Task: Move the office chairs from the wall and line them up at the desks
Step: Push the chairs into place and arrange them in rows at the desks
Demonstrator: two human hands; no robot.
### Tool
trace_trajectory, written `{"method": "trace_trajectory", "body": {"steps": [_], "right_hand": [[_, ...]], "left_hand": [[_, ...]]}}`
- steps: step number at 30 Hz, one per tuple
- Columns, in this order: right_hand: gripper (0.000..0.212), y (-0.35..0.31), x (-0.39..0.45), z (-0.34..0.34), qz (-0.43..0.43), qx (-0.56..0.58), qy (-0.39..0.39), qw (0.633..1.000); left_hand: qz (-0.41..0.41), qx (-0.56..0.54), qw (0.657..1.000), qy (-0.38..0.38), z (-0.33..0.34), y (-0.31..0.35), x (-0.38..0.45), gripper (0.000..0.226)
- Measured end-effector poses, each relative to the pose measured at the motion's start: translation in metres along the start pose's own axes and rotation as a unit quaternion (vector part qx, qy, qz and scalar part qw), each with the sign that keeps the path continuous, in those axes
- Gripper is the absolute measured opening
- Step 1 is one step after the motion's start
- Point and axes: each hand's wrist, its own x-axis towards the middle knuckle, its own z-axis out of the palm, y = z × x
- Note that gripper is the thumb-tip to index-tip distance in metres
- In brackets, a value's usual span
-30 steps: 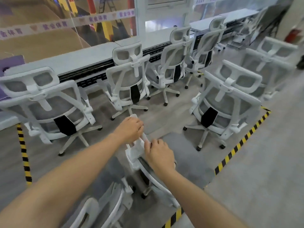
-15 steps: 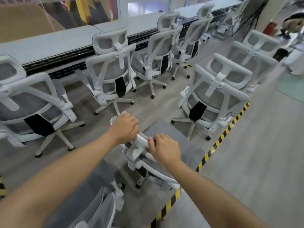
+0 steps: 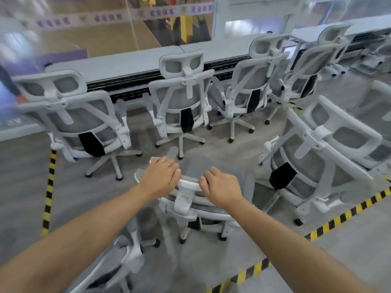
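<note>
Item: white office chair (image 3: 191,199) with grey mesh, on the floor (image 3: 349,261) directly before me, its back toward me. My left hand (image 3: 159,178) and right hand (image 3: 222,188) each have a grip curled over the top rail of its headrest, one on either side of the centre bracket. Four matching chairs stand along the near edge of the long desk (image 3: 127,64) ahead. Yellow-black floor tape (image 3: 49,187) runs past at left.
</note>
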Motion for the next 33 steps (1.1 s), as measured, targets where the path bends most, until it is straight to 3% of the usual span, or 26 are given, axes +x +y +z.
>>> {"method": "trace_trajectory", "body": {"steps": [9,14,18,33], "right_hand": [[0.040,0.090,0.020,-0.034,-0.022,-0.022,-0.160,0.987],[0.048,0.117,0.011,-0.048,-0.037,-0.038,-0.154,0.987],[0.046,0.127,0.005,-0.052,-0.042,-0.026,-0.143,0.989],[0.055,0.212,0.030,-0.063,-0.135,0.007,-0.225,0.965]], "left_hand": [[-0.100,0.032,0.994,-0.030,0.009,0.084,0.024,0.037],[-0.146,0.048,0.988,-0.011,0.012,0.127,0.027,0.043],[-0.164,0.065,0.984,0.027,0.016,0.148,0.022,0.035],[-0.283,0.104,0.954,0.001,0.043,0.213,0.062,0.044]]}}
